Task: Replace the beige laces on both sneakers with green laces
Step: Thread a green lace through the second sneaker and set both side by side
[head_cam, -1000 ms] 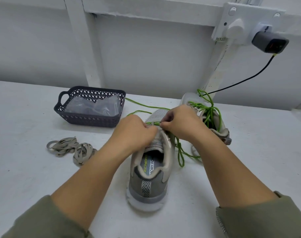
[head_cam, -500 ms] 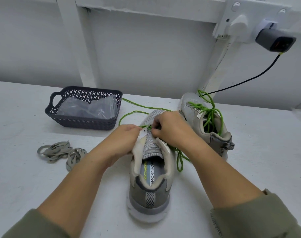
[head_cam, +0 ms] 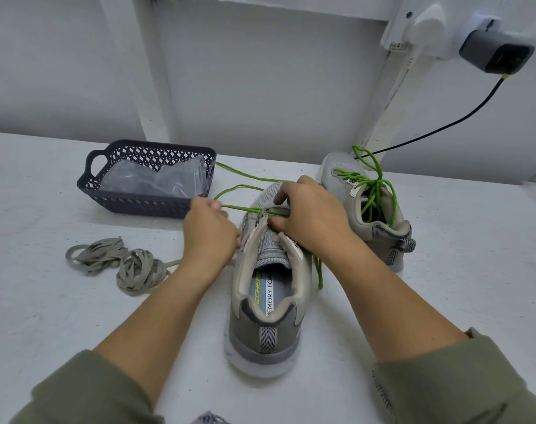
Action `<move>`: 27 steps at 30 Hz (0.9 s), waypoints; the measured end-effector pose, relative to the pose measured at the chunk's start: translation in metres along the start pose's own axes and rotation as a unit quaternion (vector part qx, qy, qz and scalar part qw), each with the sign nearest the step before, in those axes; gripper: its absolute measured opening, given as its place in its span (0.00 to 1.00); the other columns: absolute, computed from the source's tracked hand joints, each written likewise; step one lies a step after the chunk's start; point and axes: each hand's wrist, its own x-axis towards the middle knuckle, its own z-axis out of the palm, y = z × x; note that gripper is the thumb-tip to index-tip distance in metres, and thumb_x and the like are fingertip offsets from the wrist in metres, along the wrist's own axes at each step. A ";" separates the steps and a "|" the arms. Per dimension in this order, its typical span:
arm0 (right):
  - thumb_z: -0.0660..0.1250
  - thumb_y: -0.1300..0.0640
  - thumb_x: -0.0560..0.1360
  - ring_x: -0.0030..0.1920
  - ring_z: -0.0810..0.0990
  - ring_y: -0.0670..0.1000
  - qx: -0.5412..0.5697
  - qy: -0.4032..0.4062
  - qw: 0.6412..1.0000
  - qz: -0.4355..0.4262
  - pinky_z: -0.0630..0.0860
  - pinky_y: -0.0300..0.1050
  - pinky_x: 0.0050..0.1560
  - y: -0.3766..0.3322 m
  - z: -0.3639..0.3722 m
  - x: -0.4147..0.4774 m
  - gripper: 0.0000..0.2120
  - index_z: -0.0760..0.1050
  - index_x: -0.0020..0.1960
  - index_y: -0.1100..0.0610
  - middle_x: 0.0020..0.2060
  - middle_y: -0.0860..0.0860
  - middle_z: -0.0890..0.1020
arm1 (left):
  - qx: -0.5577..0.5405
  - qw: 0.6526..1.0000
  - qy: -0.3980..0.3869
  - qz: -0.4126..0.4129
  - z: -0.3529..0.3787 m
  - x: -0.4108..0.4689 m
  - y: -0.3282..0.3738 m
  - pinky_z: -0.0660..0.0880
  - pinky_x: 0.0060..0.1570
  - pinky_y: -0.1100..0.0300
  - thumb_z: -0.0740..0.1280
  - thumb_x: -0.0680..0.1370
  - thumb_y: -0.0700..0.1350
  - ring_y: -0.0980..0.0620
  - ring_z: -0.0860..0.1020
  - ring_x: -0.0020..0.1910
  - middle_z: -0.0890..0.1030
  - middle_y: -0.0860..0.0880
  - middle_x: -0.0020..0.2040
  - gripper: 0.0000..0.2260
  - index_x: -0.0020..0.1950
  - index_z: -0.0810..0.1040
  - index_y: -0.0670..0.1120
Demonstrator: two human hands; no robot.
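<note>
Presently, near sneaker [head_cam: 269,289] was set on table [head_cam: 46,316], heel toward camera, lacing judged barely begun. Green lace [head_cam: 245,208] was held taut across tongue: gripped by curled left hand [head_cam: 210,232], pinched at eyelet by right hand [head_cam: 309,215], upper steadied too. Lace judged thin, limp, light, slick; best pinched short near tip. Sneaker judged light, soft-sided, apt to slide; eyelet flap best held. Far sneaker [head_cam: 346,185] was laced green. Beige laces [head_cam: 123,261] were heaped left.
</note>
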 end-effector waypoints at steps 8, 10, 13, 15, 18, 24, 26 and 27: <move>0.71 0.48 0.69 0.53 0.76 0.53 -0.003 0.001 1.000 0.006 0.71 0.50 0.55 -0.006 -0.002 0.000 0.11 0.77 0.51 0.47 0.48 0.48 0.74 | 0.348 0.890 0.011 0.293 -0.007 -0.005 0.005 0.64 0.41 0.53 0.68 0.77 0.46 0.41 0.69 0.53 0.77 0.46 0.52 0.09 0.55 0.83 0.48; 0.71 0.48 0.70 0.52 0.77 0.53 0.005 0.000 1.000 0.010 0.70 0.48 0.52 -0.005 -0.002 0.000 0.09 0.77 0.49 0.47 0.45 0.47 0.72 | 0.336 0.892 -0.023 0.300 -0.006 -0.001 0.005 0.64 0.42 0.54 0.67 0.77 0.50 0.43 0.69 0.52 0.78 0.50 0.50 0.08 0.51 0.85 0.50; 0.71 0.47 0.70 0.53 0.76 0.53 0.009 -0.002 1.000 0.021 0.71 0.48 0.51 -0.002 0.000 -0.001 0.09 0.78 0.48 0.48 0.47 0.48 0.75 | 0.398 0.907 0.012 0.138 -0.019 -0.005 0.005 0.67 0.46 0.52 0.62 0.78 0.49 0.41 0.70 0.56 0.76 0.44 0.55 0.13 0.56 0.79 0.43; 0.72 0.47 0.70 0.54 0.76 0.53 0.016 -0.005 0.999 0.029 0.71 0.49 0.52 -0.001 0.000 -0.001 0.09 0.78 0.48 0.48 0.49 0.48 0.77 | 0.456 0.889 0.015 0.032 -0.026 -0.012 0.009 0.69 0.52 0.49 0.60 0.77 0.49 0.39 0.68 0.61 0.73 0.40 0.61 0.18 0.63 0.73 0.40; 0.71 0.48 0.70 0.55 0.76 0.54 0.013 -0.003 1.000 0.026 0.69 0.48 0.51 -0.003 0.001 0.000 0.09 0.78 0.49 0.47 0.51 0.49 0.77 | 0.450 0.883 0.006 0.136 -0.022 -0.013 0.017 0.67 0.53 0.50 0.63 0.78 0.53 0.41 0.66 0.62 0.72 0.44 0.63 0.20 0.68 0.71 0.47; 0.72 0.46 0.70 0.54 0.77 0.52 0.022 -0.005 0.999 0.038 0.71 0.49 0.53 -0.001 0.001 -0.001 0.08 0.77 0.47 0.46 0.48 0.47 0.78 | 0.439 0.876 -0.032 0.197 -0.025 -0.002 0.012 0.63 0.47 0.54 0.64 0.78 0.54 0.45 0.68 0.57 0.77 0.50 0.55 0.12 0.54 0.82 0.50; 0.72 0.45 0.69 0.53 0.77 0.52 0.027 -0.006 0.999 0.046 0.72 0.50 0.54 0.001 0.002 -0.001 0.09 0.77 0.46 0.46 0.48 0.47 0.78 | 0.503 0.863 -0.025 0.044 -0.038 -0.009 0.008 0.68 0.51 0.52 0.61 0.76 0.52 0.42 0.68 0.60 0.76 0.45 0.59 0.17 0.60 0.77 0.45; 0.72 0.45 0.69 0.54 0.77 0.52 0.029 -0.007 0.998 0.048 0.71 0.49 0.54 0.002 0.003 0.000 0.09 0.77 0.47 0.46 0.48 0.47 0.78 | 0.522 0.853 -0.033 -0.004 -0.041 -0.014 0.010 0.68 0.53 0.51 0.60 0.76 0.51 0.41 0.67 0.62 0.74 0.43 0.62 0.19 0.63 0.74 0.44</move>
